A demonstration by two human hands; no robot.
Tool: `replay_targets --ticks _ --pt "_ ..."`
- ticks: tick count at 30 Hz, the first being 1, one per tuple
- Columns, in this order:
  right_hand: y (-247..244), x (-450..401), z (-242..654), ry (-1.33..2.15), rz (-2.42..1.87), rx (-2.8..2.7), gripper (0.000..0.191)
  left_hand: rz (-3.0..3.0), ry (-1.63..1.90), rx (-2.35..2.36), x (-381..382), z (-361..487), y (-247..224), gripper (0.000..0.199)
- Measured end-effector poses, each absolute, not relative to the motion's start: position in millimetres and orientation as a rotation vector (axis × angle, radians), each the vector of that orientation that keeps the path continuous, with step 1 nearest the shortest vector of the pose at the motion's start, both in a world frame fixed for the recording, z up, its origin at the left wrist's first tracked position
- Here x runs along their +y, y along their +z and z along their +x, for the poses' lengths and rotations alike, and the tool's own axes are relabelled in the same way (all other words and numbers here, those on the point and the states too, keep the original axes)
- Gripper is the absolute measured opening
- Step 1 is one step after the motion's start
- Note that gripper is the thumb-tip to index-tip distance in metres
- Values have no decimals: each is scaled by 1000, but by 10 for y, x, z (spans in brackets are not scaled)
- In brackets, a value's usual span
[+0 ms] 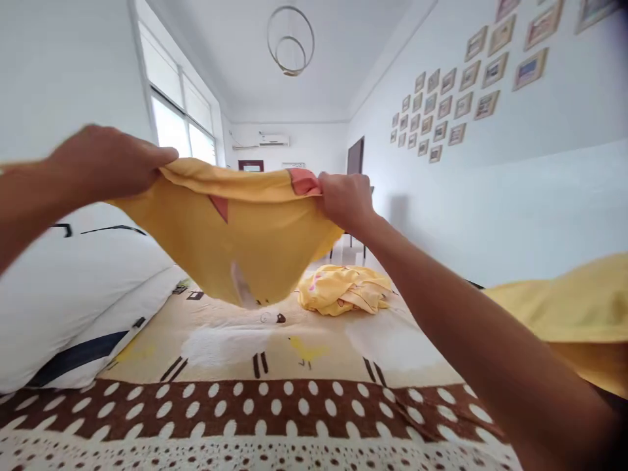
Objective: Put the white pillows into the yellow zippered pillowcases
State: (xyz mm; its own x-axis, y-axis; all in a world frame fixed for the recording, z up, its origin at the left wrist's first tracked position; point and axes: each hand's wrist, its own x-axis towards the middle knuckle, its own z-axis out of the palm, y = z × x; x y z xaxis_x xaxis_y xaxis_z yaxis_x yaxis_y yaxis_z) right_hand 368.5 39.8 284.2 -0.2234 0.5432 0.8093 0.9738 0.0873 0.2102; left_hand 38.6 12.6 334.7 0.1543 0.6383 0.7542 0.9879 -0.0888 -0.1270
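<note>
A yellow cloth [245, 235] with orange-red patches hangs in the air, stretched between my two hands above the bed. My left hand [110, 160] grips its upper left edge, thumb on top. At the upper right edge, by an orange-red patch, my right hand [346, 199] is closed on the fabric. The cloth's middle sags in a curve and its lower part is slightly blurred. Behind it on the bed lies a crumpled yellow printed cloth [346, 290], apart from my hands. Whether the held piece is a pillowcase or a sheet cannot be told.
A patterned blanket [304, 353] with a brown polka-dot band covers the bed. White pillows [98, 281] with dark trim lie at the left. More yellow fabric [564, 301] is at the right edge. Framed pictures [471, 75] hang on the right wall; a ring lamp [290, 42] hangs overhead.
</note>
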Motion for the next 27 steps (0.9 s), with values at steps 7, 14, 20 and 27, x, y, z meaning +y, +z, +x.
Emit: replay_targets --ticks 7,14,20,27 --pt "3148 437 3275 -726 -1391 -1779 21 -1539 -319 -1408 -110 741 3154 33" --pt "3267 277 2899 -180 -936 -1784 9 -1969 -770 -1121 -6 1615 3153 73" --pt "3170 464 3226 435 -515 -2133 31 -1834 -827 -1261 152 1199 3014 24" --pt "2120 1198 3743 172 -1496 -2485 84 -1853 -1253 -1315 -323 872 2894 30"
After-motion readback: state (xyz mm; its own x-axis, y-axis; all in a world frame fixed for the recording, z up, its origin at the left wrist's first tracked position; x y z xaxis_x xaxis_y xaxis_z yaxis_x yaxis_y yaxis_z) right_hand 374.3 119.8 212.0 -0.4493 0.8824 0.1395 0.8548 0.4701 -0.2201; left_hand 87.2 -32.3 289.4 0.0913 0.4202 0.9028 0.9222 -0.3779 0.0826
